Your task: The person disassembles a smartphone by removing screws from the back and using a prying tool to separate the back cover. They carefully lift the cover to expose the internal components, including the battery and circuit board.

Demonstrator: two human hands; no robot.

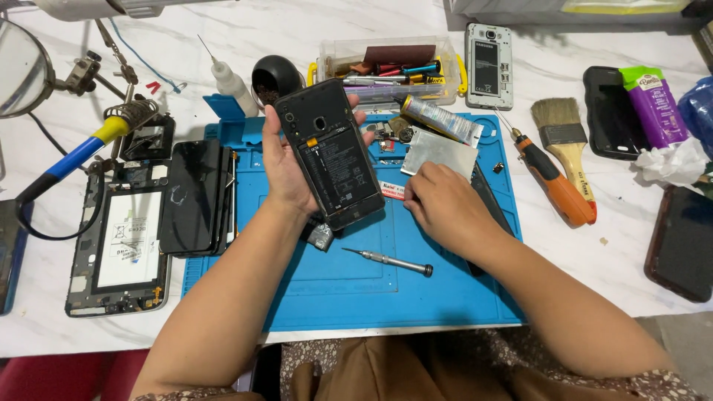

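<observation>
A white marbled tabletop [312, 22] carries a blue rubber repair mat [416, 289]. Above the mat, the left hand [286, 167] is closed around an opened black smartphone with its back cover off [330, 152], tilted upright. The right hand [444, 206] rests curled, knuckles up, on the mat; its grip is hidden. A small silver screwdriver [390, 261] lies just before it.

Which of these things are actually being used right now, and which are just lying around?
In use: opened phone in left hand; right hand on blue mat, beside metal plate.
Lying about: screwdriver, paintbrush, soldering iron, opened tablet.
</observation>
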